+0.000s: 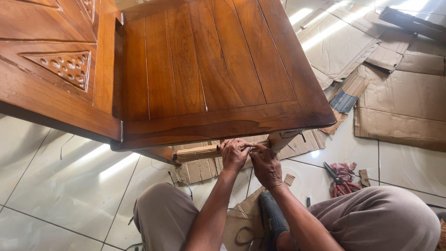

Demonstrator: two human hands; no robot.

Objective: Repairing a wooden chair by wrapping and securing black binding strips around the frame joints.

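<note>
A varnished brown wooden chair (204, 69) stands in front of me, its slatted seat seen from above and a carved backrest (55, 60) at the left. Below the seat's front edge, a rail wrapped in corrugated cardboard (197, 152) runs across. My left hand (234, 154) is closed around this cardboard wrap. My right hand (265, 165) sits right beside it, fingers pinched on the same wrap near the chair's front leg (283, 138). My knees (162, 211) in tan trousers frame the bottom of the view.
Flattened cardboard sheets (399, 97) cover the white tiled floor (60, 186) at the right. Red-handled scissors (338, 179) lie on the tiles beside my right knee. More cardboard pieces (200, 169) lie under the chair.
</note>
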